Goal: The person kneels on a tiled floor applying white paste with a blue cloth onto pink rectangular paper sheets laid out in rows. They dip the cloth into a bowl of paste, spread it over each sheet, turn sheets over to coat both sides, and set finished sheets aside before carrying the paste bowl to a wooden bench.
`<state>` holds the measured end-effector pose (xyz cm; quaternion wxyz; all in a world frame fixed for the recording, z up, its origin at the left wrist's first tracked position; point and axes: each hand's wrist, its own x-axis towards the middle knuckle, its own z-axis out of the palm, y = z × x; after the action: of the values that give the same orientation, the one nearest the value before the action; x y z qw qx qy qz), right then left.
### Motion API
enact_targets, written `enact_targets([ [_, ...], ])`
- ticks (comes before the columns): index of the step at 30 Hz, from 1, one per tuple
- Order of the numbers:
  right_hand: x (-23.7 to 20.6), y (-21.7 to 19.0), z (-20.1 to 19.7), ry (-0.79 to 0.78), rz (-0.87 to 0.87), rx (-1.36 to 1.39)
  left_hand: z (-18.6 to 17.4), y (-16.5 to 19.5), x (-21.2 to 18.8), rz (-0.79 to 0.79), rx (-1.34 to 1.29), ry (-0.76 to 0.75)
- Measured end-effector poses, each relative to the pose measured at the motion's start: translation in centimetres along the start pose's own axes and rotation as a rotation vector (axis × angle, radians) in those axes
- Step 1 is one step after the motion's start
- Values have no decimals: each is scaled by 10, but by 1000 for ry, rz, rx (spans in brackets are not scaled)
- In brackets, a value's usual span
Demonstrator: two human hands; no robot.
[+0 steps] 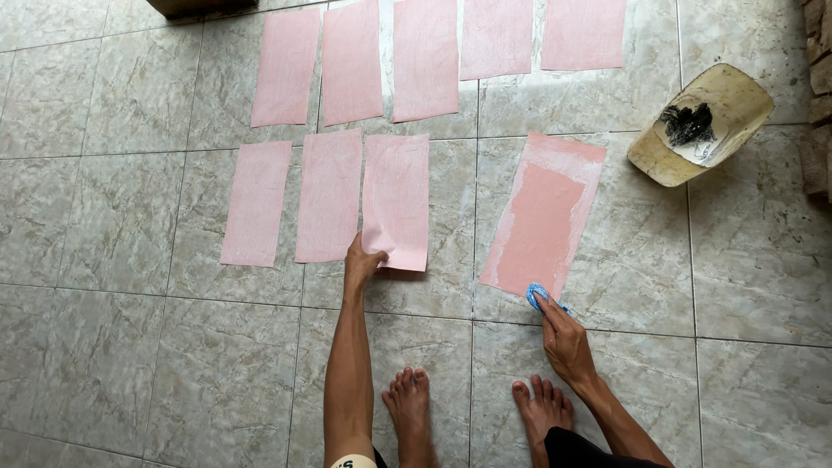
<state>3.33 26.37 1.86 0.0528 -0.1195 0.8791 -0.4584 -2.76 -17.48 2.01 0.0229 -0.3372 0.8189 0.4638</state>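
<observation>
Left hand [360, 263] pinches pink sheet [396, 201] corner to lay it flat; right hand [563, 338] grips blue cloth [536, 295] at coated sheet [543, 214] edge.

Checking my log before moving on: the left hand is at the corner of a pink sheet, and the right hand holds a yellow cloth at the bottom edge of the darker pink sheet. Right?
Not quite. The head view shows the cloth in the right hand is blue, not yellow. The rest stands: it sits at the bottom edge of the darker pink sheet, and the left hand is at the corner of a pink sheet.
</observation>
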Motion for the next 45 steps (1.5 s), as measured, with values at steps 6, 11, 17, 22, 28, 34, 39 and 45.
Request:
enact_targets([
  [6, -2, -4, 0, 11, -3, 5, 40, -27, -45, -343, -749, 265],
  [11, 1, -11, 0, 9, -18, 57, 75, -40, -58, -325, -873, 301],
  [17, 15, -18, -24, 28, 38, 73, 65, -7, -83, -246, -121, 418],
  [22, 81, -16, -93, 279, 130, 171, 124, 47, -127, 94, 273, 292],
  [28, 245, 4, -213, 576, 128, 38, 198, 91, -149, 440, 513, 149],
  [34, 349, 58, -234, -58, 399, -413, 201, 93, -141, 340, 498, 125],
  [39, 368, 83, -202, -297, 315, -713, 209, 98, -133, 293, 497, 40],
  [45, 360, 84, -230, -96, 293, -405, 204, 89, -142, 309, 534, 84],
])
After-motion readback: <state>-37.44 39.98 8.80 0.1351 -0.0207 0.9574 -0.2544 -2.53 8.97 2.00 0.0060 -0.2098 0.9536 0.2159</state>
